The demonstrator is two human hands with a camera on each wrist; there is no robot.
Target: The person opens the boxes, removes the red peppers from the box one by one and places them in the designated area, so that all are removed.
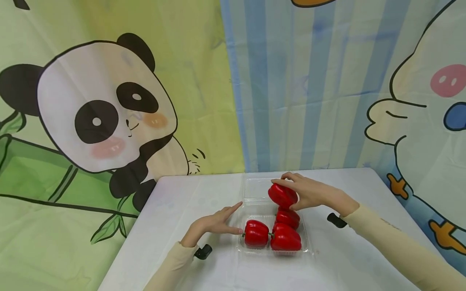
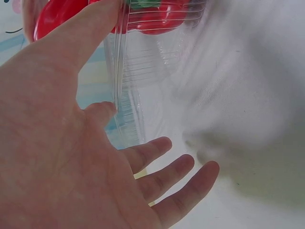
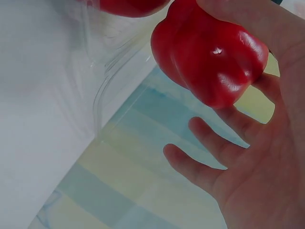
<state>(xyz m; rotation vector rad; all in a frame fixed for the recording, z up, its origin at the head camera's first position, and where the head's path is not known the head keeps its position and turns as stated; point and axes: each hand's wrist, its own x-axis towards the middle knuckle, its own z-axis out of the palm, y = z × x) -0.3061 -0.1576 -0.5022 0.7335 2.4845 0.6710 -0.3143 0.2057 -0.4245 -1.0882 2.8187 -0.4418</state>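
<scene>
My right hand (image 1: 306,190) grips a red bell pepper (image 1: 282,195) between thumb and fingers, above the far right part of a clear plastic clamshell box (image 1: 251,210). In the right wrist view the pepper (image 3: 214,52) is pinched while the other fingers stretch out below it. Inside the box lie three more red bell peppers: one at the front left (image 1: 256,233), one at the front right (image 1: 285,237) and one behind that (image 1: 287,218). My left hand (image 1: 218,221) is at the box's left side, its fingers spread; in the left wrist view its thumb (image 2: 90,33) meets the box wall.
The box's transparent lid (image 1: 256,189) lies folded back behind it on the white table (image 1: 196,194). A printed curtain (image 1: 204,89) with a panda and blue stripes hangs behind the table. Black straps with small devices (image 1: 203,252) are on both wrists.
</scene>
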